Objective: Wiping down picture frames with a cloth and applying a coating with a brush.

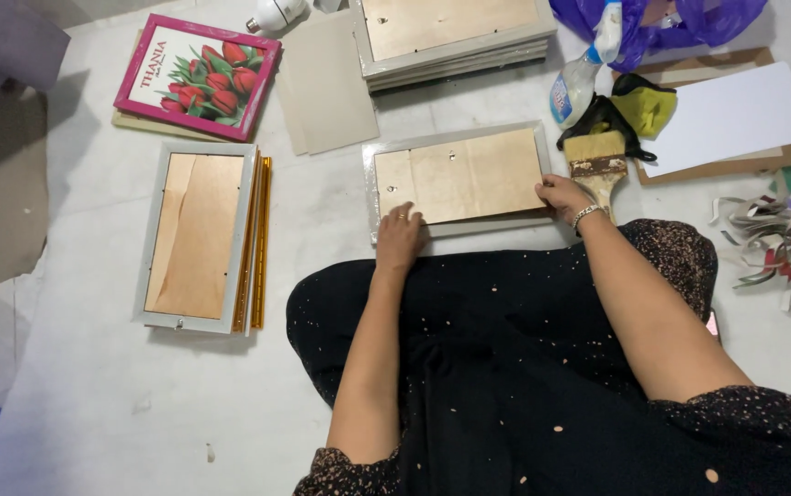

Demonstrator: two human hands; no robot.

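spray bottle (pixel 575 84) blue label, purple plastic bag (pixel 680 20) top right

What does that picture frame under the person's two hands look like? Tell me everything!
The picture frame lies face down on the white floor covering, just in front of the person's knees. It is a rectangle with a pale, whitish rim and a brown backing board, like thin pressed wood, filling the middle. Small marks along the board's upper edge may be clips or holes; too small to tell. The left hand presses its lower left corner, and the right hand rests on its right edge.
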